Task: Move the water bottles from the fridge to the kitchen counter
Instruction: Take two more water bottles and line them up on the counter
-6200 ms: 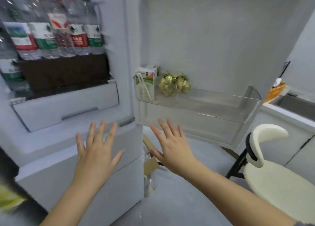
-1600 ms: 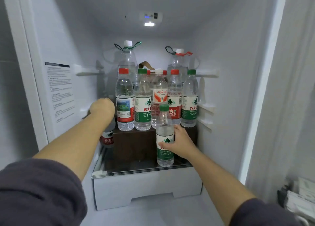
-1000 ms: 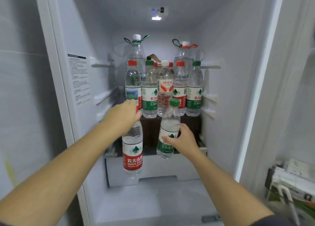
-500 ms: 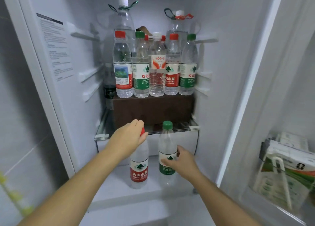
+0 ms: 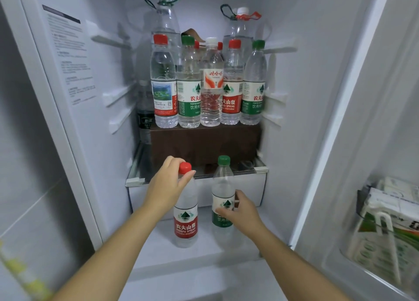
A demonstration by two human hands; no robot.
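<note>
Left hand covers neck of red-cap bottle. Right hand hides part of green label on green-cap bottle. Dark bottle half hidden behind front row (label unreadable). Wall sticker print too small. Cartons blurred, cut by right edge.

Clear glossy plastic bottles

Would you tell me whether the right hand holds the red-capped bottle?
No, the right hand grips the green-capped bottle; the left hand grips the red-capped bottle.
</note>
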